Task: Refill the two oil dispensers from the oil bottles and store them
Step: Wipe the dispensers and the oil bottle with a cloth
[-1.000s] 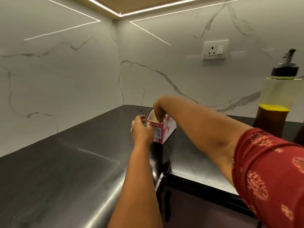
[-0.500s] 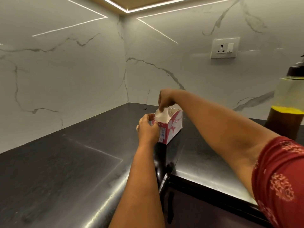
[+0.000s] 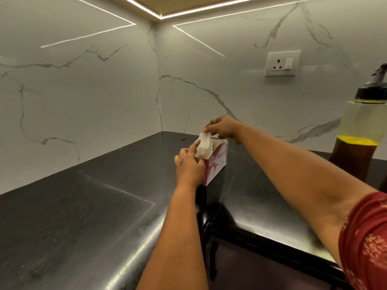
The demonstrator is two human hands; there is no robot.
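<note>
A clear oil dispenser point(image 3: 360, 141) with a black pour spout stands at the right edge of the dark counter point(image 3: 88, 206), about half full of amber oil. A pink and white tissue box point(image 3: 216, 165) sits near the corner of the counter. My right hand point(image 3: 223, 127) pinches the top of a white tissue point(image 3: 204, 144) that rises out of the box. My left hand point(image 3: 189, 164) holds the near end of the box, with its index finger touching the tissue.
White marble walls meet in a corner behind the box. A wall socket point(image 3: 281, 63) sits on the right wall. The counter's inner edge drops to a dark cabinet front point(image 3: 251, 260) below my arms.
My right hand has risen from inside the box, drawing the tissue upward. My left hand has stayed at the box. The view has shifted slightly, so the dispenser sits further right.
</note>
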